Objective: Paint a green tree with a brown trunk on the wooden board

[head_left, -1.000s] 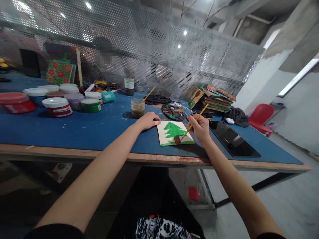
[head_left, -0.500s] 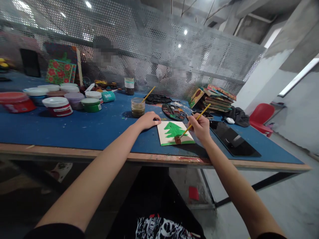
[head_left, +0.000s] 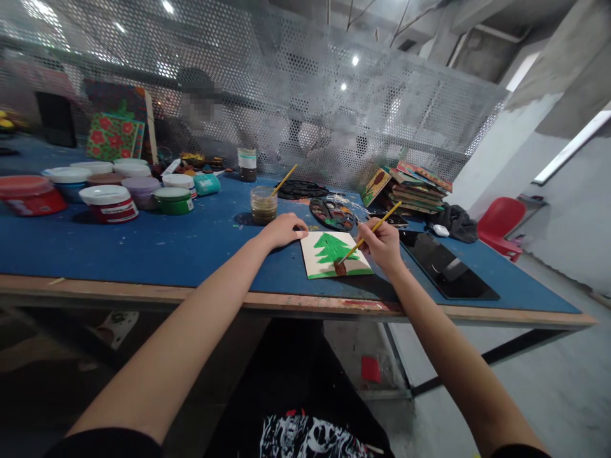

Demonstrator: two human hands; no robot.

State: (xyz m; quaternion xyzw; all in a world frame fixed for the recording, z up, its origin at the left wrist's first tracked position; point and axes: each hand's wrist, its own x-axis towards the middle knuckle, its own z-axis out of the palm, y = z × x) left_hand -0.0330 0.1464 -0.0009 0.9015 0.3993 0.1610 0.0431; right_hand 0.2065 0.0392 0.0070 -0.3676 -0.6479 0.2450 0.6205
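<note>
A small white card (head_left: 316, 261) with a green painted tree and a brown trunk lies on the blue table (head_left: 167, 248) near its front edge. My right hand (head_left: 384, 245) is closed on a yellow paintbrush (head_left: 368, 232), whose tip touches the trunk at the card's lower middle. My left hand (head_left: 285, 229) rests on the table with its fingers curled, fingertips pressing the card's upper left corner. A round paint palette (head_left: 331, 214) sits just behind the card.
A jar of murky water (head_left: 263, 205) holds another brush. Several paint tubs (head_left: 111, 202) stand at the left. A black tablet (head_left: 443, 267) lies at the right, with stacked painted boards (head_left: 413, 187) behind it. A perforated metal screen (head_left: 305, 108) backs the table; a red chair (head_left: 499, 226) stands beyond.
My right hand has shifted slightly left with the brush, whose tip stays on the trunk. My left hand has not moved.
</note>
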